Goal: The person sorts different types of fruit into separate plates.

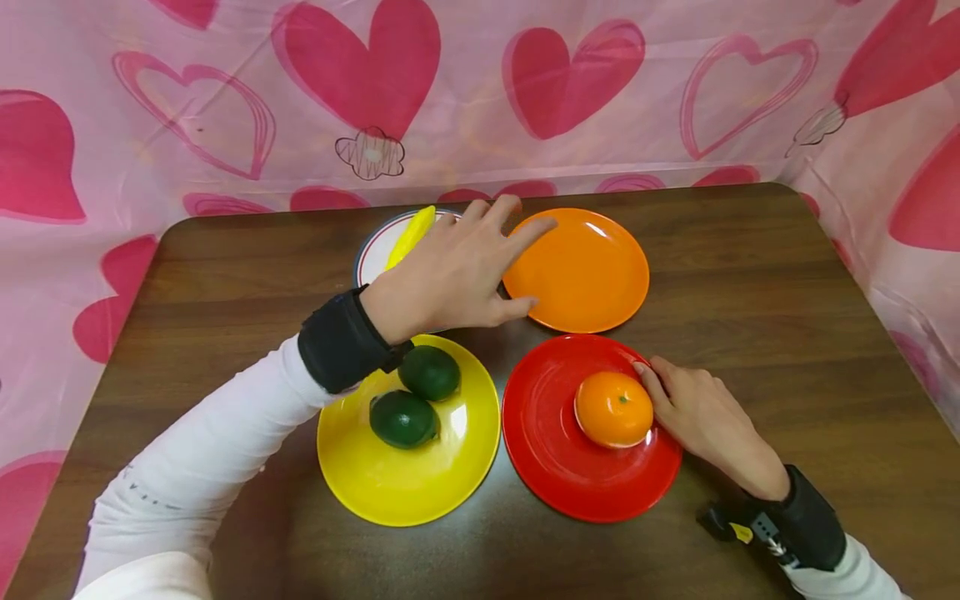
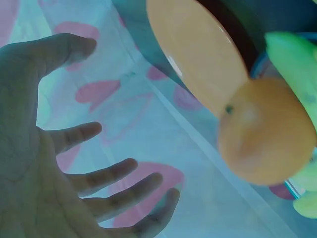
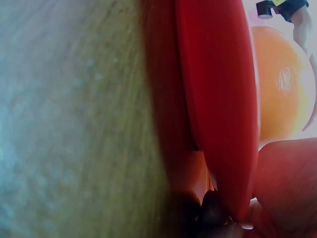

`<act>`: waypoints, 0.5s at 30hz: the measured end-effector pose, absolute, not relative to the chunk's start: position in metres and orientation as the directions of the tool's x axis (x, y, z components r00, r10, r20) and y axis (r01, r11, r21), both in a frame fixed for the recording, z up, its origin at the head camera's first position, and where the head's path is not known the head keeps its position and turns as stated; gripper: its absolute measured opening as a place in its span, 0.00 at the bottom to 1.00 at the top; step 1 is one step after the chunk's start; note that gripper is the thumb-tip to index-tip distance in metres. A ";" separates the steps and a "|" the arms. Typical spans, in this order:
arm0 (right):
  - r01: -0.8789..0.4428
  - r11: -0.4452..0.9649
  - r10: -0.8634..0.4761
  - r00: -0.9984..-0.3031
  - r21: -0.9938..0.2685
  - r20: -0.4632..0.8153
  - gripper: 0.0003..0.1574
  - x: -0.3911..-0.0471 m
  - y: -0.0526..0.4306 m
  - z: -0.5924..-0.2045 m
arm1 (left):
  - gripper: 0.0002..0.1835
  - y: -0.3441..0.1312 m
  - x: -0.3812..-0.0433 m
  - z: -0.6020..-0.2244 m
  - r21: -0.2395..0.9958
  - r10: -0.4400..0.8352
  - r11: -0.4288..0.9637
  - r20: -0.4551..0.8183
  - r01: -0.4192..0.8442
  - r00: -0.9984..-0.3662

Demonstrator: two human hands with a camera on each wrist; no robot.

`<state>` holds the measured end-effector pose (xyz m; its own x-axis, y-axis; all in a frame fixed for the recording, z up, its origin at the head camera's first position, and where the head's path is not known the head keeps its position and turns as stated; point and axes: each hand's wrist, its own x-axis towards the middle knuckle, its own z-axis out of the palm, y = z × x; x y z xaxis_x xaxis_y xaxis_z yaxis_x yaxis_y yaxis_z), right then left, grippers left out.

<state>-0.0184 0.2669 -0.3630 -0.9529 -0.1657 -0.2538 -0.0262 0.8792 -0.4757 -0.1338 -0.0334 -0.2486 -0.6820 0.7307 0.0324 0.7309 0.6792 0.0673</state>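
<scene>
My left hand [image 1: 461,271] hovers with fingers spread over the gap between a white plate [image 1: 372,250] and an orange plate [image 1: 581,275]. It holds nothing. A yellow banana [image 1: 411,237] lies on the white plate, partly covered by that hand. Beside the banana, the left wrist view shows an orange [image 2: 270,131], which the hand hides from the head view. My right hand [image 1: 708,417] grips the right rim of a red plate [image 1: 543,425], thumb on top and fingers underneath. Another orange [image 1: 615,408] sits on this plate, close by the thumb.
Left of the red plate, a yellow plate [image 1: 345,458] bears two dark green limes [image 1: 405,419]. The left forearm reaches across its upper left edge. All four plates stand close together on a brown wooden table [image 1: 757,283]. A pink heart-patterned cloth [image 1: 465,158] hangs behind it.
</scene>
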 end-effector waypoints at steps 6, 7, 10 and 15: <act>-0.033 0.882 -0.164 -0.957 -0.469 -0.241 0.32 -0.018 0.267 -0.366 | 0.46 -0.044 -0.148 -0.256 0.089 0.693 0.717 0.014 0.692 -0.720; -0.033 0.882 -0.164 -0.957 -0.470 -0.239 0.32 -0.018 0.267 -0.366 | 0.45 -0.046 -0.150 -0.258 0.096 0.689 0.720 0.014 0.687 -0.724; -0.039 0.883 -0.167 -0.958 -0.468 -0.234 0.31 -0.018 0.267 -0.367 | 0.45 -0.050 -0.155 -0.266 0.112 0.681 0.727 0.009 0.678 -0.732; -0.045 0.884 -0.167 -0.960 -0.465 -0.225 0.31 -0.017 0.267 -0.369 | 0.46 -0.054 -0.160 -0.279 0.114 0.658 0.751 -0.060 0.650 -0.751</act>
<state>-0.0172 0.2671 -0.3694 -0.9599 -0.1671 -0.2249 -0.0449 0.8841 -0.4651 -0.1603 -0.0540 -0.2793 -0.7505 0.6581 -0.0599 0.6499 0.7515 0.1139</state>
